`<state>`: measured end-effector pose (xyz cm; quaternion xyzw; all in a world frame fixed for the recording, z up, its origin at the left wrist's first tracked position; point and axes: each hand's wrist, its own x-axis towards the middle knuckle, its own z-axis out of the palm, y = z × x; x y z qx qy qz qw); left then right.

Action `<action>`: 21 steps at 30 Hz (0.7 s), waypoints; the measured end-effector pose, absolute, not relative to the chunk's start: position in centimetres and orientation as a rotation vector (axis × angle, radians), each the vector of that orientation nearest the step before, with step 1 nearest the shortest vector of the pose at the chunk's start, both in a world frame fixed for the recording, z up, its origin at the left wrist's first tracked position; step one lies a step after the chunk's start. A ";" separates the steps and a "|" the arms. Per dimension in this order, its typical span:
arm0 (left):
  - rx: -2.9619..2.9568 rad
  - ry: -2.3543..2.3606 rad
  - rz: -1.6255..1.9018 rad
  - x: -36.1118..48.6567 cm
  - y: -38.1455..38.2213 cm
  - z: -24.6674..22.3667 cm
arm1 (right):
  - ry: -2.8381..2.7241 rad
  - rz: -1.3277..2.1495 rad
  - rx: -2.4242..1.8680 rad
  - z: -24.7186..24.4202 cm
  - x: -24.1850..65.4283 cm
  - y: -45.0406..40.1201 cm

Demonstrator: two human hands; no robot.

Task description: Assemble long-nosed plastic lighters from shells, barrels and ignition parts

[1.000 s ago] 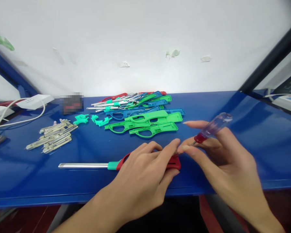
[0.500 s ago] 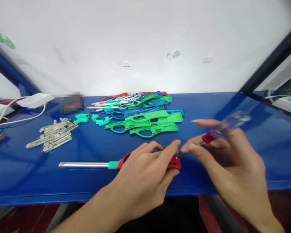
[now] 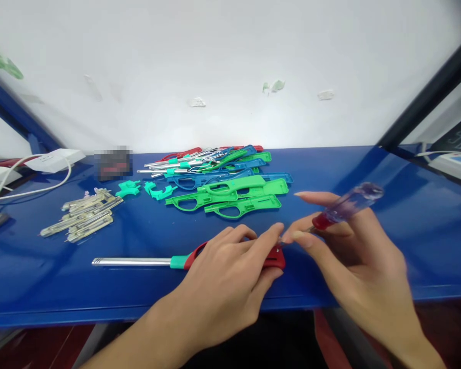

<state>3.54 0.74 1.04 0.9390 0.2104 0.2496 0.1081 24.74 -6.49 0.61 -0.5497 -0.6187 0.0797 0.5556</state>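
Observation:
A red lighter (image 3: 275, 258) with a teal collar and a long silver tube lies on the blue table, its tube pointing left. My left hand (image 3: 230, 271) is closed over the red body and covers most of it. In my right hand (image 3: 363, 251) is a screwdriver (image 3: 348, 205) with a clear purplish handle and a red base. Thumb and index finger pinch near its thin shaft, which slants down to the right end of the red body. The exact contact of the tip is hard to make out.
Green half-shells (image 3: 246, 205) lie beyond my hands, with blue and red ones and silver tubes behind. Teal pieces (image 3: 128, 188) and a pile of clear fluid capsules (image 3: 88, 215) are on the left. White cabled boxes (image 3: 56, 160) stand at the far left.
My right hand and the screwdriver have shifted a little left, and the handle has tipped lower. My left hand stays on the red lighter.

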 end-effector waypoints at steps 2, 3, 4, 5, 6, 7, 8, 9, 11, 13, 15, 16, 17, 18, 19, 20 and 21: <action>2.761 0.622 0.736 3.6 0.7 1.0 | -1.455 0.202 -1.296 0.6 24.8 -6.5; 2.759 0.624 0.736 3.6 0.7 1.0 | -1.454 0.208 -1.295 0.5 24.8 -6.6; 2.757 0.626 0.736 3.6 0.6 1.0 | -1.466 0.214 -1.284 0.4 24.9 -6.7; 2.753 0.626 0.729 3.6 0.6 1.1 | -1.483 0.220 -1.274 0.4 25.0 -6.7; 2.749 0.630 0.723 3.7 0.6 1.1 | -1.501 0.224 -1.265 0.3 25.0 -6.8; 2.745 0.633 0.720 3.7 0.6 1.1 | -1.514 0.225 -1.263 0.2 25.1 -6.9; 2.739 0.636 0.718 3.7 0.6 1.1 | -1.525 0.223 -1.265 0.1 25.2 -7.0; 2.734 0.637 0.717 3.7 0.6 1.2 | -1.540 0.221 -1.265 0.0 25.3 -7.0; 2.722 0.642 0.708 3.7 0.6 1.3 | -1.573 0.203 -1.263 0.0 25.5 -7.0; 2.713 0.639 0.700 3.7 0.6 1.3 | -1.641 0.174 -1.241 0.0 25.7 -6.9; 2.702 0.631 0.686 3.6 0.6 1.3 | -1.700 0.118 -1.224 0.2 25.8 -6.7; 2.695 0.625 0.685 3.7 0.6 1.4 | -1.723 0.082 -1.218 0.3 25.8 -6.6; 2.685 0.619 0.684 3.7 0.7 1.4 | -1.745 0.046 -1.203 0.4 25.8 -6.5; 2.674 0.616 0.682 3.7 0.7 1.4 | -1.762 0.016 -1.186 0.5 25.8 -6.4; 2.662 0.611 0.683 3.8 0.7 1.5 | -1.773 -0.007 -1.168 0.6 25.7 -6.3; 2.652 0.609 0.685 3.8 0.7 1.5 | -1.781 -0.018 -1.154 0.7 25.6 -6.3; 2.647 0.609 0.684 3.8 0.6 1.6 | -1.786 -0.022 -1.143 0.7 25.5 -6.2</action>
